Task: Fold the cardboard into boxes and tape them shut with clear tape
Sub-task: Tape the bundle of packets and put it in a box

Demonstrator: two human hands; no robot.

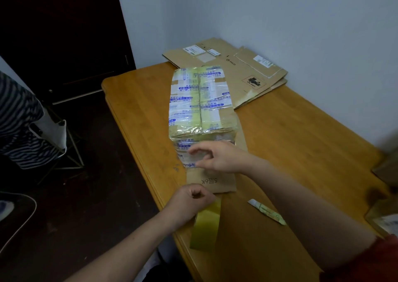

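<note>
A cardboard box (201, 101), heavily wrapped in old printed and yellowed tape, lies on the wooden table (301, 141). One bare flap (212, 183) with printed characters lies flat on the table toward me. My right hand (217, 156) rests at the box's near face just above that flap, fingers loosely curved, thumb and forefinger apart. My left hand (191, 202) grips a yellowish roll of tape (205, 225) at the table's near left edge. Whether a strip of tape runs from the roll to the box I cannot tell.
Flattened cardboard sheets (237, 70) with labels lie at the table's far corner against the wall. A crumpled strip of used tape (267, 211) lies right of the roll. More cardboard (385, 206) shows at the right edge. A person in striped clothing (17, 120) stands at the left.
</note>
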